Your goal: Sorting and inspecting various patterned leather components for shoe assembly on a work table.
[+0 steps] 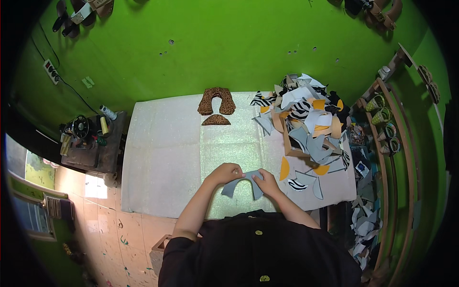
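A grey arch-shaped cut piece (228, 189) hangs between my hands above the near edge of the table, its two legs pointing toward me. My left hand (224, 172) pinches its upper left part, thumb on top. At the upper right, my right hand (266, 183) grips the same piece, thumb likewise on top. Farther back on the table lies a stack of leopard-print arch-shaped pieces (206, 102). Just in front of that stack rests a leopard-print half-moon piece (216, 120).
A cardboard box (292, 146) heaped with grey, zebra-print and orange scraps stands on the table's right. Loose offcuts, including an orange half-moon (284, 168), lie before it. A sewing machine (80, 128) is at the left. Sandals (381, 116) sit on a wooden rack at the right.
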Available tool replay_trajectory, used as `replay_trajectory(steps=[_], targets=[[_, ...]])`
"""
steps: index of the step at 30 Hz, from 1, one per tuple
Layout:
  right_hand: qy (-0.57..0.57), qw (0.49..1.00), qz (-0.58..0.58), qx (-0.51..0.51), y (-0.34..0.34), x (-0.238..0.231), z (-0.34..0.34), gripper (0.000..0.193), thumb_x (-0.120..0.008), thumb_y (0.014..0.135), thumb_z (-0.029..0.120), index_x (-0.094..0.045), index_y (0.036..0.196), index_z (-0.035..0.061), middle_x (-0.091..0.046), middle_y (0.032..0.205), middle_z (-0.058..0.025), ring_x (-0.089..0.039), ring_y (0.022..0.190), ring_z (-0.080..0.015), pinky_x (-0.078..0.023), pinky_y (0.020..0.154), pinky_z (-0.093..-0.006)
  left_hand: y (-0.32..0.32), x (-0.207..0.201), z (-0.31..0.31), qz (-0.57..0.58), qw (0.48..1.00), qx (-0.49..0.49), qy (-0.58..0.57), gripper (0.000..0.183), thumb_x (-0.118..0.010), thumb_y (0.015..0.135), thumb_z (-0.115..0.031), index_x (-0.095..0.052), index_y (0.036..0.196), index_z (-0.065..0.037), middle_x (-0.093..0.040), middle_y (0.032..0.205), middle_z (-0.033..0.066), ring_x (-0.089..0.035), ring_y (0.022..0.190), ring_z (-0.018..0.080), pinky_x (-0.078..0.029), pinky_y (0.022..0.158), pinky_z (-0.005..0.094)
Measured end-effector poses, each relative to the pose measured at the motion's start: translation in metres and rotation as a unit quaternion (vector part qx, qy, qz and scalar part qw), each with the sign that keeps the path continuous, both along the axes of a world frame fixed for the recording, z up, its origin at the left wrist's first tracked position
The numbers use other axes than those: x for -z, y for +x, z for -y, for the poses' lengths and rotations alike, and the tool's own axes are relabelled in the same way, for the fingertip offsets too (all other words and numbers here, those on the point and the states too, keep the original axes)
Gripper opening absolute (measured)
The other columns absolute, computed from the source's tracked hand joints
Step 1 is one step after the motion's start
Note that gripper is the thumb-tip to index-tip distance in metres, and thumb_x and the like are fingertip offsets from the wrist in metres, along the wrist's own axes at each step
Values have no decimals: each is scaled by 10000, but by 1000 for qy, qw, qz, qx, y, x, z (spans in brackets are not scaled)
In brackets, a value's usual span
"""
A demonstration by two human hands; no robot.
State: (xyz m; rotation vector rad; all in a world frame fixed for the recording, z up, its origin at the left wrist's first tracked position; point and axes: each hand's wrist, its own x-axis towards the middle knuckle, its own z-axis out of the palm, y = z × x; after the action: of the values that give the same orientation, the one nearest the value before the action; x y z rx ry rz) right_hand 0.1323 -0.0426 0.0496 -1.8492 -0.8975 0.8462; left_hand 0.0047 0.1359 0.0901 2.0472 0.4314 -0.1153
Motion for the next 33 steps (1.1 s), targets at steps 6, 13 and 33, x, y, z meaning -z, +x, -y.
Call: replay_trajectory(steps=[6, 13, 33], targets=[[8, 921, 382, 74, 14, 0, -14, 467, -626, 773, 188, -499, 1208, 73, -549, 1082, -163, -531, 1021, -323, -386, 898, -426, -4, 17, 6, 62, 948, -123, 285, 381, -573, 838, -191, -535, 1199, -73, -575, 1115, 139, -560, 1006, 310, -410, 852, 417], [-36, 905, 408, -119, 1, 12, -12, 499, -554, 838, 210, -439, 1306, 83, -449, 1329, -136, -437, 1227, -283, -306, 991, -519, -30, 61, 46, 58, 927, 71, 365, 548, -479, 912, -326, -350, 1392, -97, -322, 1453, 140, -330, 1329, 284, -273, 1039, 545], [-27, 917, 394, -54, 19, -14, 4, 331, -544, 865, 265, -578, 1155, 108, -501, 1303, -82, -380, 1300, -252, -123, 1042, -651, -19, 80, 82, -32, 936, -113, 332, 546, -452, 914, -371, -377, 1369, -79, -283, 1464, 162, -251, 1365, 308, -170, 1058, 608]])
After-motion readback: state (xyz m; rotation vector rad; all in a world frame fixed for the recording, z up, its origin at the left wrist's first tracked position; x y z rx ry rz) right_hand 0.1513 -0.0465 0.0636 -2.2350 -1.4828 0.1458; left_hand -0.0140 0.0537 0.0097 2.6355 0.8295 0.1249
